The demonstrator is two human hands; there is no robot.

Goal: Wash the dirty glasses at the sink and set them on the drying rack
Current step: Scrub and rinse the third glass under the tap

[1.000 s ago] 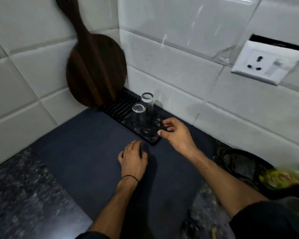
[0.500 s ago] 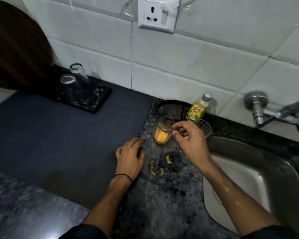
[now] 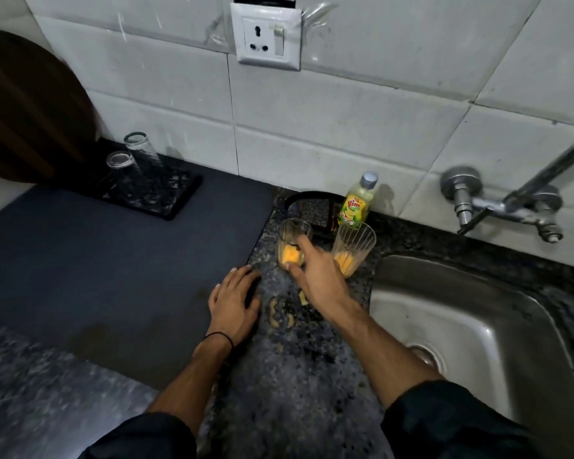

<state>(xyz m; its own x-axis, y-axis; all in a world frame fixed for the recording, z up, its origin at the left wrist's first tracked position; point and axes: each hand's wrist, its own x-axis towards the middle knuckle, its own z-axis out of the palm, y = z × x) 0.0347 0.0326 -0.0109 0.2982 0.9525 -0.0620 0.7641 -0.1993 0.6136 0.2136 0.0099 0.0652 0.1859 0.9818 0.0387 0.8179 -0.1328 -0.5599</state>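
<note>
Two dirty glasses with orange residue stand on the granite counter left of the sink (image 3: 478, 326): a left glass (image 3: 287, 241) and a ribbed right glass (image 3: 355, 243). My right hand (image 3: 315, 273) grips the left glass, thumb and fingers curled round its lower part. My left hand (image 3: 234, 301) rests flat on the edge of the dark mat (image 3: 113, 276). Two clean glasses (image 3: 131, 160) stand upside down on the black drying rack (image 3: 176, 200) at the back left.
A dish soap bottle (image 3: 357, 202) and a black holder with a scrubber (image 3: 312, 208) stand by the wall behind the glasses. The tap (image 3: 511, 200) juts from the wall at the right. A wooden cutting board (image 3: 24, 111) leans at the left. A wall socket (image 3: 267, 36) sits above.
My view swung right from the drying rack to the sink. My right hand went from the rack to the rim of the left dirty glass, then lower, closing round its body. My left hand stayed on the mat.
</note>
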